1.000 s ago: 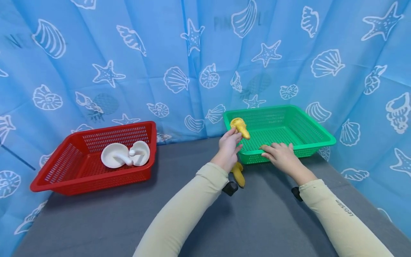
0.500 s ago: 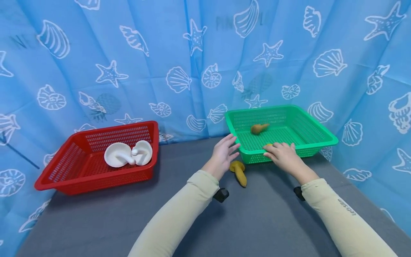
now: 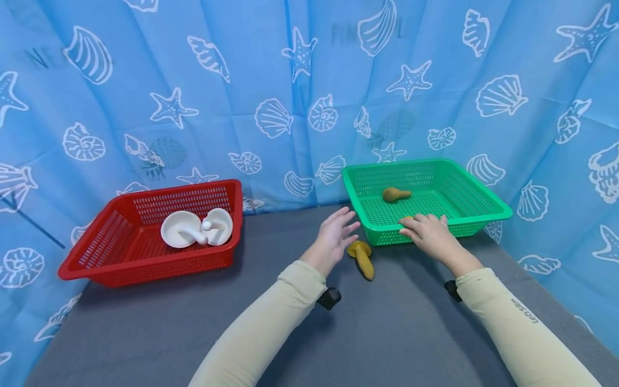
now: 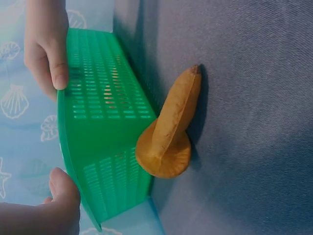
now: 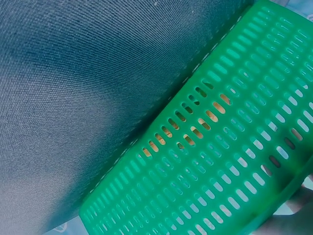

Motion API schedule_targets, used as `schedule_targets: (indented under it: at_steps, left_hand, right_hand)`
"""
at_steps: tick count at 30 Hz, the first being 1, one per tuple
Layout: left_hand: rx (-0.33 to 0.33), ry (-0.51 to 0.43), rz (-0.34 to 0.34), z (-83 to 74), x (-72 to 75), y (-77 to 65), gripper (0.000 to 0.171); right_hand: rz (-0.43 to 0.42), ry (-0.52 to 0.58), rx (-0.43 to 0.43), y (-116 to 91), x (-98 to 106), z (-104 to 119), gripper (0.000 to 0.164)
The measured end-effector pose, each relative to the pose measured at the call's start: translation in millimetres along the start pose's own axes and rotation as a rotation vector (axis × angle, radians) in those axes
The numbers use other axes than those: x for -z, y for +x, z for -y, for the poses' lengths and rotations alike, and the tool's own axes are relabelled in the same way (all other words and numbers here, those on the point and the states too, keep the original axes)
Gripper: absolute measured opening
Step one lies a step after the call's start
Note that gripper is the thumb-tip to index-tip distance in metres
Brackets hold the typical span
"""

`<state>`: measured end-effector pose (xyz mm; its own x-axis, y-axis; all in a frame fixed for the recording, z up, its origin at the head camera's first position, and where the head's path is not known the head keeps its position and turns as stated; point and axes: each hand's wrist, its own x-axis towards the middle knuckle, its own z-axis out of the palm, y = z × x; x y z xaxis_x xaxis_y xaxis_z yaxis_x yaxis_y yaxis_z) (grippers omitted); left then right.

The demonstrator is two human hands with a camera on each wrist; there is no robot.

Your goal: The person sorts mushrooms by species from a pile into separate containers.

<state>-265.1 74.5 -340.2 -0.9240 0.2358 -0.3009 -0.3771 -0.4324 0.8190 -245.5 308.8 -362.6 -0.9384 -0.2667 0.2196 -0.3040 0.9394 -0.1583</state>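
Note:
My left hand, its fingers spread and nothing in it, is just left of the green basket. In the left wrist view the left thumb overlaps the basket's rim. My right hand grips the front rim, thumb outside and fingers over the inner side. A brown toy mushroom lies on its side inside the basket. Something yellow peeks out by the right fingers, mostly hidden behind the front wall; yellow patches show through its slots. Another toy mushroom lies on the table by the basket's front left corner.
A red basket stands at the left, holding white mushroom-like pieces, one with a round cap and one beside it. Grey cloth covers the table. A blue shell-print curtain hangs right behind both baskets.
My left hand has let go of a yellow toy mushroom, which now lies in the green basket, and has drawn back to the left. The right hand stays on the rim.

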Motion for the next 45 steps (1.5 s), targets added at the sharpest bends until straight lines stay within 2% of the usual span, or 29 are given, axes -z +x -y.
schedule_targets:
  at_steps: [12, 18, 21, 28, 38, 45]
  left_hand:
    - [0.047, 0.088, -0.009, 10.3, 11.5, 0.1, 0.042]
    - [0.061, 0.198, -0.084, 21.8, 17.1, -4.2, 0.040]
    - [0.075, 0.222, -0.121, 29.9, 20.4, -5.4, 0.039]
    - [0.108, 0.250, -0.128, 46.8, 26.0, -7.4, 0.039]
    - [0.157, 0.375, -0.175, 64.9, 20.2, -10.3, 0.050]
    - [0.176, 0.461, -0.243, 73.9, 11.5, -3.8, 0.047]
  right_hand:
    - [-0.005, 0.000, -0.004, 1, 0, 0, 0.033]
    - [-0.003, -0.005, 0.002, 1, -1, 0, 0.033]
    - [-0.002, -0.008, 0.001, 1, -1, 0, 0.033]
    - [-0.003, -0.008, 0.000, 0, -1, 0, 0.033]
    - [-0.007, -0.016, 0.001, -1, -3, -1, 0.033]
    - [-0.013, -0.014, 0.001, -1, -3, 0, 0.032]
